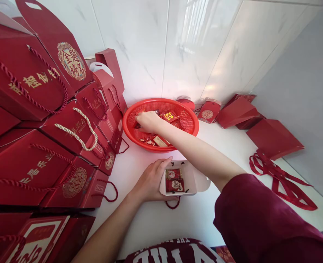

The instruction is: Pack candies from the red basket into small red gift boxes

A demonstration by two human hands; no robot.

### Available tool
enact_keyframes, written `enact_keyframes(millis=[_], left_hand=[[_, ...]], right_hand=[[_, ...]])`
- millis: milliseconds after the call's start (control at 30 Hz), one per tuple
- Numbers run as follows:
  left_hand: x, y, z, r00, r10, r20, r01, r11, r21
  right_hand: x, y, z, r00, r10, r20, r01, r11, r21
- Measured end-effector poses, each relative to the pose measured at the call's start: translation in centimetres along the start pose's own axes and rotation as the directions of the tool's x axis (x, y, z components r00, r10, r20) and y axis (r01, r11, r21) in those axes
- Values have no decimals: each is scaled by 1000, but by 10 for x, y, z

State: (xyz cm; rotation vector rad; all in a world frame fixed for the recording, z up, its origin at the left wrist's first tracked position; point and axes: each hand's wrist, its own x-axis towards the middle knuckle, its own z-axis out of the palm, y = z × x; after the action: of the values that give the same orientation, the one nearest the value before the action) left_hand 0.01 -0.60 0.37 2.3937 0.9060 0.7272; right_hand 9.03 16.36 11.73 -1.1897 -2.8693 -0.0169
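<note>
While our left hand (pixel 150 181) clasps the white box (pixel 198 180), 2 packets (pixel 174 180) already lie inside, just beside that hand. Our right hand (pixel 147 121) curls over many sweets (pixel 161 140) in the basket (pixel 164 101); whether it grips one, we cannot tell.

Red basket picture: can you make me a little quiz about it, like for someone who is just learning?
1. True or false: the right hand reaches into the red basket.
2. What does the left hand hold?
A. a small open box
B. a ribbon
C. a cup
3. How many red packets lie in the small open box?

Key: 1 true; 2 A; 3 two.
</note>
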Motion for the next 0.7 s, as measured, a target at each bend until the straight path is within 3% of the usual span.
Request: enact_keyframes(millis=[100,167,233,300,367,433,567,700], left_hand=[[1,-1,-3,1000,-20,-15,21,1000,22],[1,-3,-3,999,-37,-17,38,999,19],[1,-5,-2,998,-60,-16,60,998,11],[1,-6,-2,998,-69,-11,70,998,8],[2,-7,-2,998,-64,-1,64,998,12],[3,-7,-3,999,-51,11,50,999,11],[3,-6,-4,998,-53,15,53,999,9],[3,-8,-2,997,-75,2,75,997,33]], right_hand=[[-54,-6,-15,949,117,-292,-59,978,201],[-97,-11,-17,928,195,-317,-29,888,459],[-138,-15,-9,934,259,-246,6,677,736],[-171,-18,7,967,240,-89,-3,360,933],[-194,-19,26,982,186,15,-32,92,995],[-210,-18,45,979,203,-2,8,-31,999],[-230,-18,70,938,315,-142,147,10,989],[-240,-15,89,868,468,-165,128,108,986]])
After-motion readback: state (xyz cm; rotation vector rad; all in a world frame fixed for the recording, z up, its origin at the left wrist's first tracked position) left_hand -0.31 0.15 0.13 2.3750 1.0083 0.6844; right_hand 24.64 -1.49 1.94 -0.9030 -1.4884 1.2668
